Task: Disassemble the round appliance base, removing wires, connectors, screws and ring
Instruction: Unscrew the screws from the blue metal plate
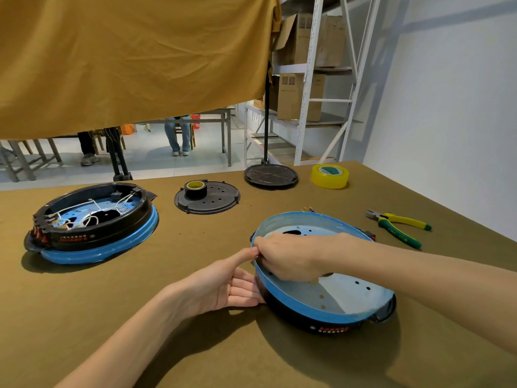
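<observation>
Fingers (258,245) of my right hand (288,259) curl over the left rim of the base (330,312), pinching its blue ring (307,309) there. My left hand (223,284) lies flat and relaxed against the base's left wall, thumb up beside the pinch. Everything else of the ring runs right and far from my grip, so I judge the peel must travel that way. Pliers (397,226) lie far right.

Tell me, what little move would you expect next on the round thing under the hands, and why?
Probably lifting the blue ring further off the black base. The right hand pinches the ring's rim at its left edge, while the left hand rests flat against the base's side, steadying it. No wires show inside this base, so the ring seems to be what is left.
</observation>
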Action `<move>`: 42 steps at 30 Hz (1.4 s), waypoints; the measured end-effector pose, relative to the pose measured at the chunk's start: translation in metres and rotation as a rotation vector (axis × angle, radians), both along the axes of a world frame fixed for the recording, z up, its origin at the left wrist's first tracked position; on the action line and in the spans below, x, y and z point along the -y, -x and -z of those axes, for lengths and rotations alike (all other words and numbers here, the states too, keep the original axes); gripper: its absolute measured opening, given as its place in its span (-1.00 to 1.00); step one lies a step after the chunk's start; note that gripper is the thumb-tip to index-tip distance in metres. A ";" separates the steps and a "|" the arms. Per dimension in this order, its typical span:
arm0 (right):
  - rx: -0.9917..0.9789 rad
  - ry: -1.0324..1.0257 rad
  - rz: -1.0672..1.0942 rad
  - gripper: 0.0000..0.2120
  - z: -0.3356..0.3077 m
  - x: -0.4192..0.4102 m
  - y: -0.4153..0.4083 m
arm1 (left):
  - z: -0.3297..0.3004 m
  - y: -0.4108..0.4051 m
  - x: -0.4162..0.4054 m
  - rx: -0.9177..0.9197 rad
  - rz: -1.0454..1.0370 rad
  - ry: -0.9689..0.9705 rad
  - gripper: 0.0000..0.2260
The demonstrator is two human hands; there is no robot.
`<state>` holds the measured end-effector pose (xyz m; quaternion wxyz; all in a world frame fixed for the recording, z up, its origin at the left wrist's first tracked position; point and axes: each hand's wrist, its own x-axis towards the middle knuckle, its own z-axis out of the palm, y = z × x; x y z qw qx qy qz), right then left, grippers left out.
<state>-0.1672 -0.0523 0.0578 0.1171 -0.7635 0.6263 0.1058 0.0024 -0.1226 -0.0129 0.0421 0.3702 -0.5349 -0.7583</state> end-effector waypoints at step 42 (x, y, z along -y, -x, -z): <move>0.670 0.903 0.687 -0.88 0.065 -0.083 0.137 | -0.005 0.002 0.021 -0.016 -0.577 0.146 -0.58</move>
